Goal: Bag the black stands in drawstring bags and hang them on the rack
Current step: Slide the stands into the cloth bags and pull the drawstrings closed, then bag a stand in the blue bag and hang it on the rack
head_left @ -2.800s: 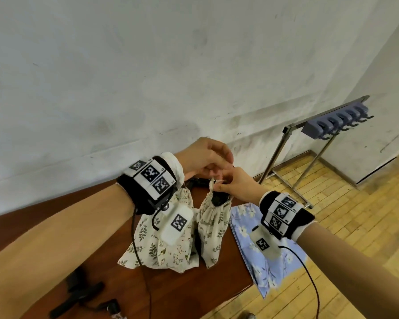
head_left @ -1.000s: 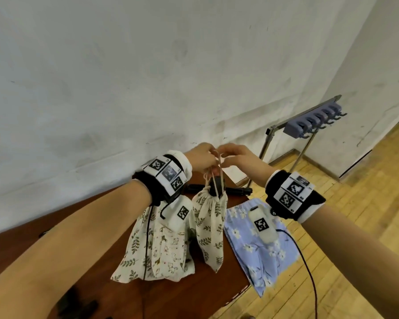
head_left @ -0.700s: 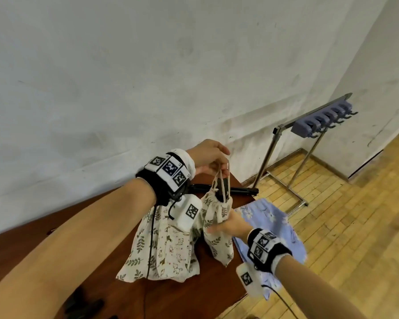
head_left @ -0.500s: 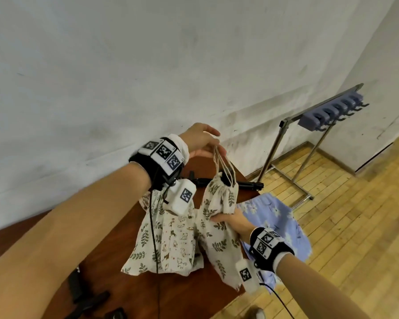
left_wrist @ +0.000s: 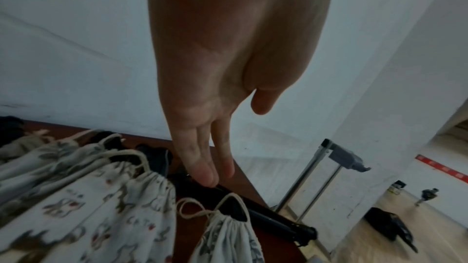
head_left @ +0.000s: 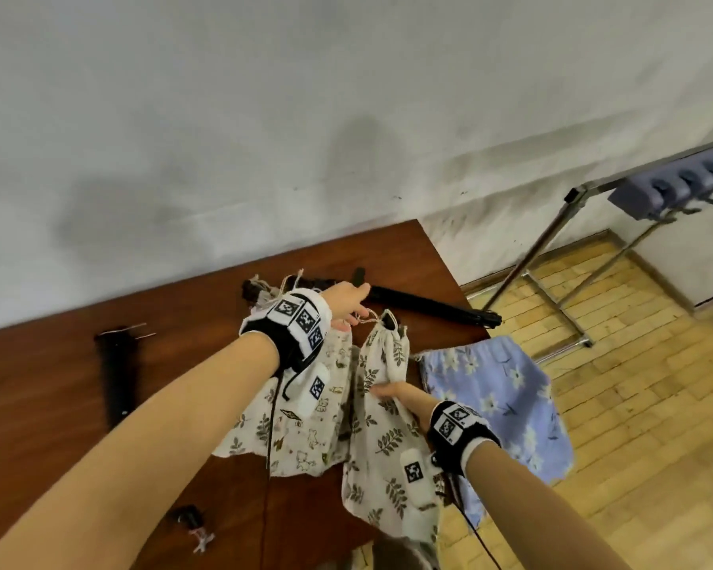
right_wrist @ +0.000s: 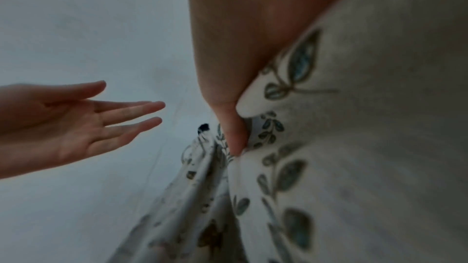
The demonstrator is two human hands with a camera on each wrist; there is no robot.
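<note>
Head view: the right hand (head_left: 396, 394) grips the leaf bag (head_left: 381, 409) at mid-body, stand tip poking from its cinched mouth, over the table (head_left: 50, 388). The left hand (head_left: 346, 306) is spread flat, holding nothing, just beside the cord loop (head_left: 369, 316). Hook a finger through that loop first — the rack (head_left: 676, 187) stands well apart. No brand or writing — only square coded tags on the wristbands.

No readable text; only coded square markers on wristbands (head_left: 301, 318).
</note>
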